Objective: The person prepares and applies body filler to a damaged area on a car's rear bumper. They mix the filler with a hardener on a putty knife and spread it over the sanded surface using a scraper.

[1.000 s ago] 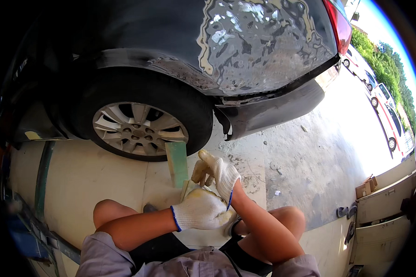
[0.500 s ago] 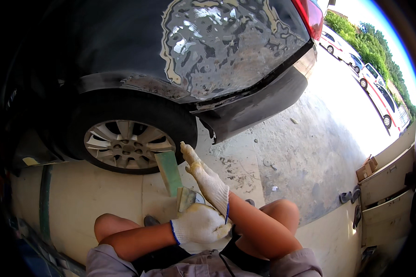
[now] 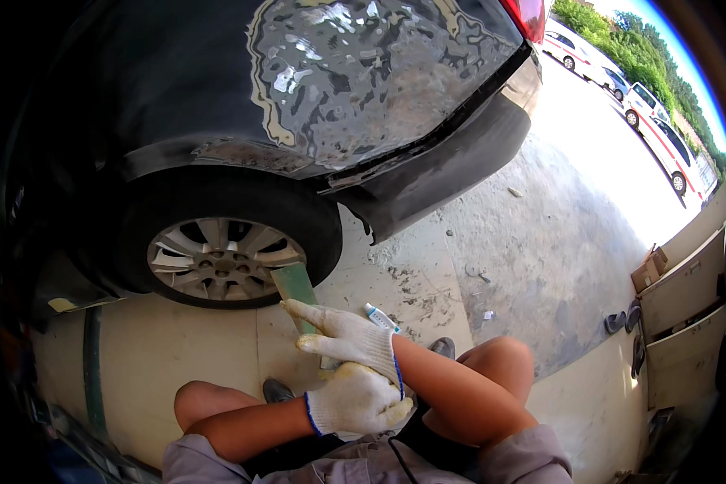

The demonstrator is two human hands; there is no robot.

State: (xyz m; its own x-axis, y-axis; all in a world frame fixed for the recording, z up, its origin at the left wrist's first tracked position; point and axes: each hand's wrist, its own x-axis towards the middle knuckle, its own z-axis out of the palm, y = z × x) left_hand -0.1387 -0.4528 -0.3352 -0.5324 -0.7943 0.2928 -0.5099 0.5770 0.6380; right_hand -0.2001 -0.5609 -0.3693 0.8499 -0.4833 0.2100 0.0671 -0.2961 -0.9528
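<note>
Both hands wear white knitted gloves with blue cuff edges and yellowish stains, and they cross in front of my lap. My right hand (image 3: pixel 343 332) reaches left over the other, its fingers stretched out and apart, with nothing visible in them. Below it my left hand (image 3: pixel 353 401) is closed, fingers curled near the right cuff; what it grips is hidden. A flat green piece (image 3: pixel 298 292) stands up beyond my right fingers, in front of the car wheel (image 3: pixel 224 262). A white and blue tube (image 3: pixel 381 318) lies just past my right wrist.
A dark car's rear side has a sanded, patchy panel (image 3: pixel 363 89) above the wheel and a hanging bumper (image 3: pixel 444 177). Dark slippers (image 3: pixel 615 323) lie by a worn cabinet (image 3: pixel 682 355) with a cardboard box (image 3: pixel 648 270). White vehicles (image 3: pixel 661 149) are parked outside.
My right hand has swung down and left, its fingers now pointing left across the green piece. A beige-green block above my left hand is now mostly covered, and the tube has come into sight.
</note>
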